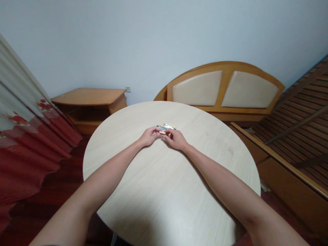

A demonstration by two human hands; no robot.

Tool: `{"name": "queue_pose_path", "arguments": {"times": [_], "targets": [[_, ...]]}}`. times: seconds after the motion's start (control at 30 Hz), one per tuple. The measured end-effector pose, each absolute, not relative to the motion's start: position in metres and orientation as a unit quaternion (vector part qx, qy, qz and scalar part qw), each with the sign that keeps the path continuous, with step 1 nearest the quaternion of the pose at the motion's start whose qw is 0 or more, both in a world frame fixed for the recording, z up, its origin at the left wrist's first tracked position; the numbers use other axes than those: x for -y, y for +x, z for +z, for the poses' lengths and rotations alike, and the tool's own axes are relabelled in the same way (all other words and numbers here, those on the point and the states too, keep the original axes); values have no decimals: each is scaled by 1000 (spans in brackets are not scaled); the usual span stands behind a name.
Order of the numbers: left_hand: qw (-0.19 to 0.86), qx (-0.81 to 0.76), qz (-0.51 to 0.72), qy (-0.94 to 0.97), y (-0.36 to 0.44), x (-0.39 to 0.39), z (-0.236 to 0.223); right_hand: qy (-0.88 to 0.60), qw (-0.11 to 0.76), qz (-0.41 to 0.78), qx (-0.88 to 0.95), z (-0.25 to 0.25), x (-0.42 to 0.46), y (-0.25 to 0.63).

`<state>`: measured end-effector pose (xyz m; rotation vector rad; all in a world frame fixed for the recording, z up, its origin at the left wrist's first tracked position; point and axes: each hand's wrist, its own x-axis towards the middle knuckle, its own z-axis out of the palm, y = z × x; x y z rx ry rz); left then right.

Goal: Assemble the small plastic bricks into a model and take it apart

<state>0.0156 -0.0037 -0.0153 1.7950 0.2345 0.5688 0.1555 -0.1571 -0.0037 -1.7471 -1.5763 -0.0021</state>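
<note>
A small flat object (pixel 166 126), tan and grey with a pale wooden edge, lies on the round light-wood table (pixel 164 191) past its middle. My left hand (pixel 149 136) and my right hand (pixel 174 138) meet at its near edge. Both have their fingers curled and pinched together on a small tan piece (pixel 162 132) between them. The object is too small to name with certainty, and my fingers hide its near side.
A low wooden side table (pixel 88 102) stands at the back left. A wooden headboard with cream pads (pixel 222 89) leans on the wall behind. A slatted bed frame (pixel 299 126) runs along the right. Red-and-white curtain (pixel 23 136) hangs at the left.
</note>
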Motion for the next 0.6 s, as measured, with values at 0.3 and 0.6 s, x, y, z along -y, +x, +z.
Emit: {"name": "queue_pose_path", "arguments": {"times": [0.3, 0.6], "targets": [[571, -108, 229, 781, 11, 8, -8, -672, 382, 9, 634, -1, 158, 152], [399, -127, 181, 890, -17, -4, 13, -674, 370, -3, 639, -6, 157, 156]]}}
